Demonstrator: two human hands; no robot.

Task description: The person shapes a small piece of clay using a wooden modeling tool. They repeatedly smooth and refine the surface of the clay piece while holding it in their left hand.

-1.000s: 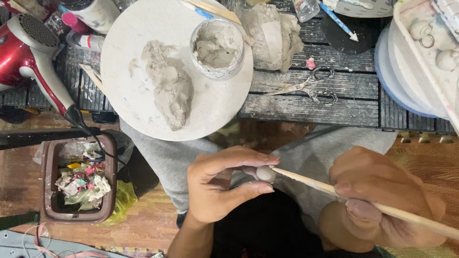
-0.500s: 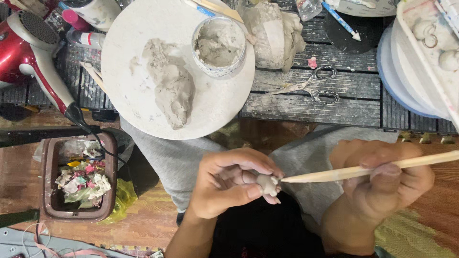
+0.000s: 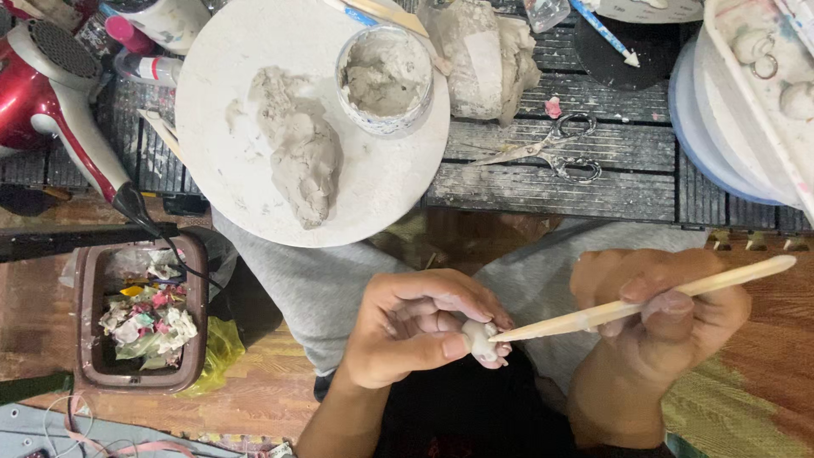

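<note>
Low in the middle of my view, over the lap, sits the small pale lump of grey clay (image 3: pixel 480 339), pinched between the thumb and fingertips of the left hand (image 3: pixel 415 331). That hand is curled closed around it, only the lump's right face showing past the fingers. The pointed end of the long light wooden modelling stick (image 3: pixel 644 299) touches that face from three o'clock. The right hand (image 3: pixel 670 309) is wrapped shut on the stick near its middle, thumb on top, the blunt end sticking out toward two o'clock.

I'd judge this is fine shaping of the lump's surface. To do it well, I'd keep the left pinch light so the soft clay doesn't flatten, brace the two wrists close, and let only the tip press, in short shallow strokes, turning the lump rather than the stick.

Outward now. At twelve o'clock from the hands, on the dark slatted table (image 3: pixel 526 182), lies the round white board (image 3: pixel 254 59) carrying a long grey clay slab (image 3: pixel 301 157) and a small round tub of wet grey clay (image 3: pixel 386 76). At one o'clock, metal scissors (image 3: pixel 543 153) lie flat on the slats, with a wrapped grey clay block (image 3: pixel 483 59) beyond them. At ten o'clock is the red hair dryer (image 3: pixel 47 93); at nine o'clock, on the floor, a brown bin of crumpled scraps (image 3: pixel 89 339). At two o'clock, a blue-rimmed round tray (image 3: pixel 691 119) just shows at the edge.
</note>
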